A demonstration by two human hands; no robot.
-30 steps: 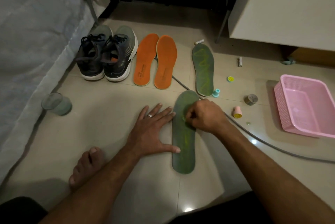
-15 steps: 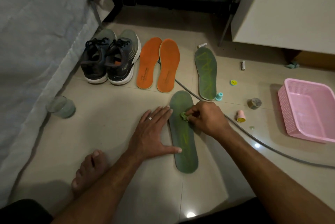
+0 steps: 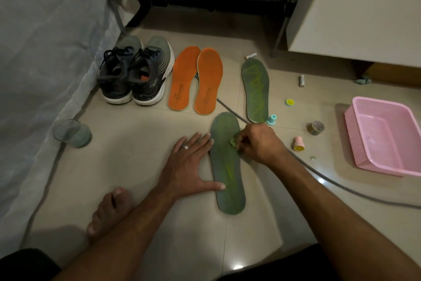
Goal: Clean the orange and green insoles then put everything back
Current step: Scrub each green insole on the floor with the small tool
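Now, head view only:
L hand: left hand (image 3: 191,162) flat on floor tiles (image 3: 127,167), fingers straight & spread, thumb tip on near green insole (image 3: 228,180), fingertips just at its left edge; ring on one finger; holds nothing.
R hand: right hand (image 3: 257,142) curled, fingers pinching small green wad (image 3: 232,142) against insole's upper half.
Near green insole: lies flat on tiles, lengthwise away from person, btwn both hands; yellowish marks along middle.
2nd green insole (image 3: 255,89): flat, further back & right, apart from the near one; small teal cap (image 3: 271,119) just beside its near end.
Orange insoles (image 3: 197,80): pair side by side, touching, just right of sneakers (image 3: 136,73).
Sneakers: dark pair w/ white soles, near bed edge (image 3: 45,53).
Glass (image 3: 72,133): on floor at left, beside bed.
Pink basket (image 3: 385,135): right side, on floor.
Small bits: pink smiley stamp (image 3: 299,143), tape roll (image 3: 315,127), battery (image 3: 301,80) scattered btwn insoles & basket.
Cable (image 3: 341,186): grey, runs across floor under R forearm.
Foot (image 3: 109,210): bare, lower left.
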